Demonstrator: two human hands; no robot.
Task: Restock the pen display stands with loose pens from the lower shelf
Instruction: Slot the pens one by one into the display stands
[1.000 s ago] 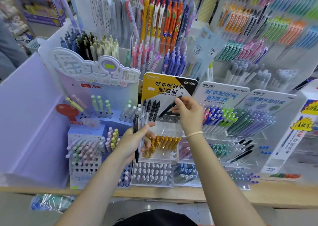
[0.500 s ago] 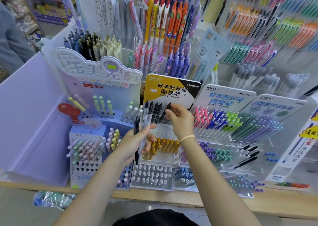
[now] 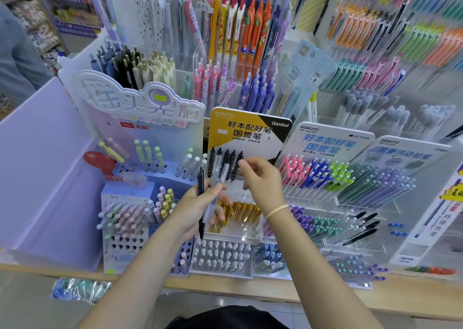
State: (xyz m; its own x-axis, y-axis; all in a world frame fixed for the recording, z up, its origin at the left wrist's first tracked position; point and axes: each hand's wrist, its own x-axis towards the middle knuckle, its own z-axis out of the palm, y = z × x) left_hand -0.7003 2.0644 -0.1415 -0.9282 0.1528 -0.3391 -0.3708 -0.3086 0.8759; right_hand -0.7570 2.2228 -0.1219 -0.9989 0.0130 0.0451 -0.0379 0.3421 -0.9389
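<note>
Pens (image 3: pixel 209 201) gripped in the left hand (image 3: pixel 200 207) feed best singly: the right hand (image 3: pixel 261 181), pinching at the black row (image 3: pixel 225 164) at 12 o'clock, should seat each upright.

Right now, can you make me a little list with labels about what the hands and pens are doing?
left hand: grips a few loose pens, one black and the others pale
right hand: fingers curled at the row of black pens; I cannot tell if it pinches one
stand being filled: yellow-and-black sign stand, top row holds black pens
row below: gold pens in a clear tray
neighbours: pastel pen stand to the left, colourful pen stand to the right
</note>
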